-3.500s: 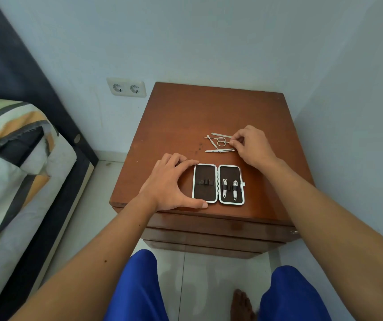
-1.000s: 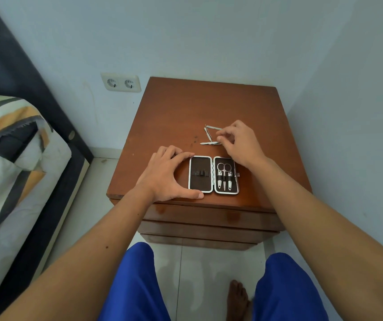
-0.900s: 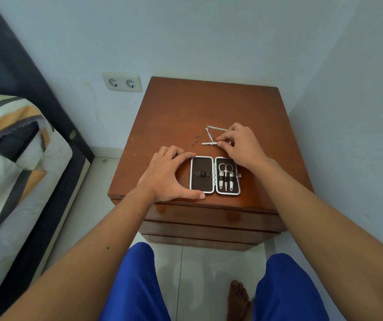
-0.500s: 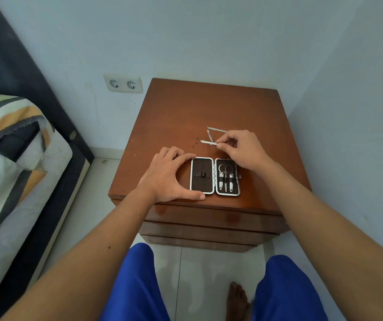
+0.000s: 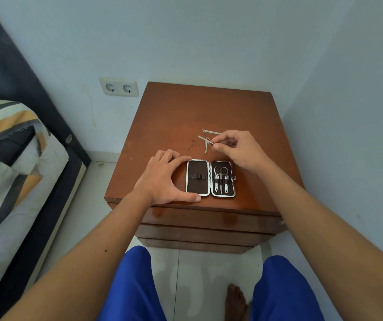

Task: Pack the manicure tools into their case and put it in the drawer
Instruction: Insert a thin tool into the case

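Head view of a brown wooden bedside cabinet [image 5: 181, 117] whose flat top serves as the counter, standing in a corner of pale blue walls. A small rectangular manicure case [image 5: 210, 178], dark brown inside with a silver rim, lies open and flat near the front edge of the counter. Its right half holds small scissors [image 5: 221, 176] between two silver clippers with dark handles; its left half shows only an elastic strap.

The left hand [image 5: 162, 179] rests on the counter against the left side of the case, fingers spread, with the thumb along the front corner and nothing clasped in its grip. The right hand [image 5: 236, 148] hovers just behind the case, thumb and forefinger pinched together on one end of a thin silver metal tool [image 5: 205, 139], which points leftward. Two more slim silver tools [image 5: 209, 132] lie on the counter beneath and behind it, crossing it in this view.

The cabinet's drawers [image 5: 209, 222] are all closed. A white double wall socket [image 5: 119, 87] sits left of the cabinet, and a bed with a striped cover [image 5: 7, 144] occupies the left margin. Blue trousers [image 5: 134, 288] and a bare foot [image 5: 235, 302] appear below.
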